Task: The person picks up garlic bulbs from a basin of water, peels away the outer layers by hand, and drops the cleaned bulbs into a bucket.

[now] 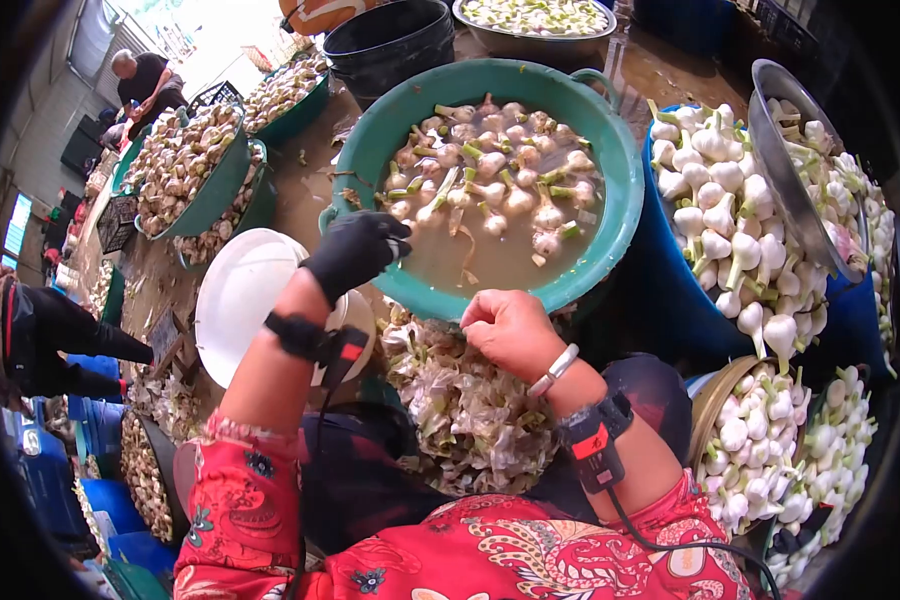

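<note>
A green tub (625, 215) of murky water stands in front of me, with many garlic bulbs (490, 165) floating in it, their stems cut short. My left hand (358, 250), in a black glove, is closed at the tub's near-left rim. Something small and pale shows at its fingertips, too small to name. My bare right hand (513, 332), a bracelet at its wrist, is curled closed by the near rim; what its fingers hold, if anything, is hidden. Below both hands lies a heap of garlic skins (470, 410).
A blue barrel (660, 240) of peeled garlic stands at right, a metal basin (805, 170) tilted on it. White basins (240, 300) are left of the tub. A black bucket (390, 45) stands behind. Tubs of unpeeled garlic (185, 165) and another person (148, 85) are farther left.
</note>
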The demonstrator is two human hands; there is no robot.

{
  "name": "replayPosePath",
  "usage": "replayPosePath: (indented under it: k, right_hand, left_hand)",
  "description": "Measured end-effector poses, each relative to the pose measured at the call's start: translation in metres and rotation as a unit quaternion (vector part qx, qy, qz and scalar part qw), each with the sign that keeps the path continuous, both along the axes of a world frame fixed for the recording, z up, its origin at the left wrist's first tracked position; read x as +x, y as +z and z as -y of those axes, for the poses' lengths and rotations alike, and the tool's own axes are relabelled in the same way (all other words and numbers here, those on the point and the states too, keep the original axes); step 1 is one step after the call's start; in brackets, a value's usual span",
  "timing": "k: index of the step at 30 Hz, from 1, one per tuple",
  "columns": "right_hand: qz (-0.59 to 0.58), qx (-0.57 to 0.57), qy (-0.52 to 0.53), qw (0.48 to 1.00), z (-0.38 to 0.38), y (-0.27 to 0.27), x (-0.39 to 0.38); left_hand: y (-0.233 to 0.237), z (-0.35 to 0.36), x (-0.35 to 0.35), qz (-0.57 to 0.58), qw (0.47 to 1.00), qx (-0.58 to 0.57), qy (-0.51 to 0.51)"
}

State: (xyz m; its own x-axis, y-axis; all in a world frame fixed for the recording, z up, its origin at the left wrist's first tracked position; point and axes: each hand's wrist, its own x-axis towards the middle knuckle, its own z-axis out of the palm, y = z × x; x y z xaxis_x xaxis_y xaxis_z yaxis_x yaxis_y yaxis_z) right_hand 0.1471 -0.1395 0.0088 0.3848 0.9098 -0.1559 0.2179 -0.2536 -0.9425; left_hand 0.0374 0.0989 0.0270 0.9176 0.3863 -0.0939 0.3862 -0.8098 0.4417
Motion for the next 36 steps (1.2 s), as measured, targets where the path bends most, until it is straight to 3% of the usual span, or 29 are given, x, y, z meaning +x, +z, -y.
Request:
replayPosePath:
  k: [2,3,5,8,12,14,16,17,19,22,24,25,26,28,29,31,32,34,36]
  right_hand:
    - [-0.005,0.003,-0.060,0.998,0.002,0.003,0.004]
    - [-0.013,0.033,-0.081,0.996,0.002,0.001,0.005]
    - [0.021,0.058,-0.107,0.992,0.002,-0.003,0.010]
    - [0.021,0.053,-0.123,0.991,0.004,0.006,0.020]
    - [0.000,0.065,-0.143,0.988,0.005,0.010,0.029]
    - [0.010,0.086,-0.153,0.984,0.003,0.011,0.029]
    - [0.000,0.098,-0.151,0.984,0.002,0.008,0.027]
    - [-0.018,0.111,-0.164,0.980,0.001,0.006,0.023]
    - [-0.034,0.105,-0.161,0.981,-0.002,-0.001,0.019]
    - [-0.065,0.152,-0.135,0.977,-0.010,-0.007,0.007]
    - [-0.005,0.246,-0.124,0.961,-0.016,-0.015,-0.002]
    - [-0.019,0.216,-0.114,0.969,-0.016,-0.017,-0.006]
    - [-0.112,0.230,-0.122,0.959,-0.017,-0.020,-0.012]
    - [-0.201,0.220,-0.130,0.946,-0.013,-0.011,-0.016]
    - [-0.255,0.230,-0.124,0.931,-0.015,-0.013,-0.016]
    - [-0.302,0.214,-0.086,0.925,-0.013,-0.014,-0.013]
    - [-0.350,0.201,-0.052,0.913,-0.012,-0.014,-0.012]
    - [-0.350,0.211,-0.048,0.912,-0.012,-0.012,-0.013]
    - [-0.466,0.172,-0.042,0.867,-0.012,-0.016,-0.009]
  left_hand:
    - [-0.029,-0.010,0.042,-0.014,0.992,0.122,-0.001]
    - [-0.038,-0.017,0.062,-0.011,0.992,0.124,-0.004]
    - [-0.055,-0.032,0.099,-0.132,0.981,0.121,0.070]
    - [-0.121,-0.070,0.121,-0.109,0.990,0.057,0.070]
    - [-0.139,-0.064,0.127,-0.235,0.967,0.076,0.060]
    - [-0.143,-0.065,0.113,-0.219,0.969,0.086,0.071]
    - [-0.115,-0.053,0.096,-0.052,0.975,-0.169,0.134]
    - [-0.100,-0.048,0.089,-0.002,0.916,-0.347,0.202]
    - [-0.042,-0.008,0.067,0.095,0.849,-0.479,0.201]
    - [-0.003,0.049,0.028,0.143,0.815,-0.531,0.184]
    - [0.019,0.095,0.007,0.186,0.835,-0.490,0.169]
    - [0.002,0.099,-0.007,0.206,0.828,-0.497,0.157]
    - [-0.006,0.101,-0.015,0.217,0.775,-0.563,0.190]
    - [-0.002,0.107,-0.028,0.265,0.883,-0.378,0.089]
    - [0.000,0.110,-0.031,0.267,0.881,-0.380,0.092]
    - [0.002,0.114,-0.030,0.272,0.799,-0.513,0.157]
    - [0.002,0.115,-0.028,0.273,0.797,-0.514,0.159]
    - [-0.001,0.115,-0.025,0.258,0.746,-0.573,0.221]
    - [-0.006,0.110,-0.031,0.244,0.758,-0.568,0.206]
